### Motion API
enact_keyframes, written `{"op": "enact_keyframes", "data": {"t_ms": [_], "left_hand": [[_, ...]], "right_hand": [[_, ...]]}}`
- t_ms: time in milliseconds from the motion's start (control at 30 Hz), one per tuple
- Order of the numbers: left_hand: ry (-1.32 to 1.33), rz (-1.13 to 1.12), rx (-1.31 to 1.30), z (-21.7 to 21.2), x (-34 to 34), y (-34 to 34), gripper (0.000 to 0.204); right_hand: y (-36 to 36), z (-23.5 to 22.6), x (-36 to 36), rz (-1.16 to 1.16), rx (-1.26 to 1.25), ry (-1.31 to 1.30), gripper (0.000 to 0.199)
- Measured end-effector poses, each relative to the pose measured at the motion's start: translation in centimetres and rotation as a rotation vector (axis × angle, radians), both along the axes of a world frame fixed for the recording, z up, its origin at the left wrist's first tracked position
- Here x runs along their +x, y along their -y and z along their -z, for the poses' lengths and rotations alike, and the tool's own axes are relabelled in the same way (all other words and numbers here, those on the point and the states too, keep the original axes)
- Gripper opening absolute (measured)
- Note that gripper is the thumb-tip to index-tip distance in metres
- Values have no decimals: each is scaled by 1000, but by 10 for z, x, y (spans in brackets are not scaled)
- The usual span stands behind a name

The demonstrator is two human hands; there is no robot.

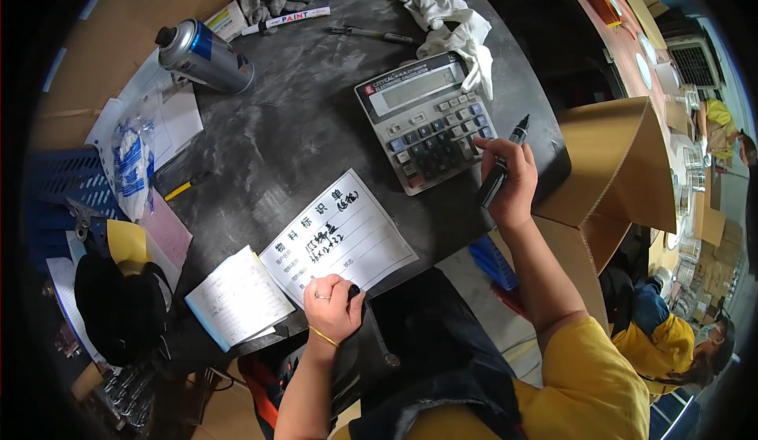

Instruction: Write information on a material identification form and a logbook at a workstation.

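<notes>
My right hand (509,187) holds a black marker pen (503,163) and its fingertips rest on the keys at the right edge of a grey desk calculator (422,120). My left hand (333,306) is closed around a small black object, probably the pen's cap, and presses on the near edge of a white paper form (339,235) with handwriting. Both lie on a dark round table (308,116). A small open booklet (237,298) lies just left of the form.
A silver-and-blue spray can (204,54) lies on its side at the far left. White cloth gloves (450,17), a paint marker (284,20) and a plastic bag (130,163) sit around the table. An open cardboard box (616,163) stands right. Another person in yellow (671,337) crouches lower right.
</notes>
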State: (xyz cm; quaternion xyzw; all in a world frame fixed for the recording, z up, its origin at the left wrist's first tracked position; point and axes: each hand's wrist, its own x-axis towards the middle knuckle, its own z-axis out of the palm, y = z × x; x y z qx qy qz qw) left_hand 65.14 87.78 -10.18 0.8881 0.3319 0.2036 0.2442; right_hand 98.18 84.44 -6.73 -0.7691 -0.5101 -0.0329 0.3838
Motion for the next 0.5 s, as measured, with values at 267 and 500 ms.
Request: {"op": "enact_keyframes", "data": {"t_ms": [267,500], "left_hand": [[-1,10,0,1,2,0,22],[7,7,15,0,3,-1,23]], "right_hand": [[-13,4,3,-25,50,1,35],[-20,-1,3,-27,-136,89,35]]}}
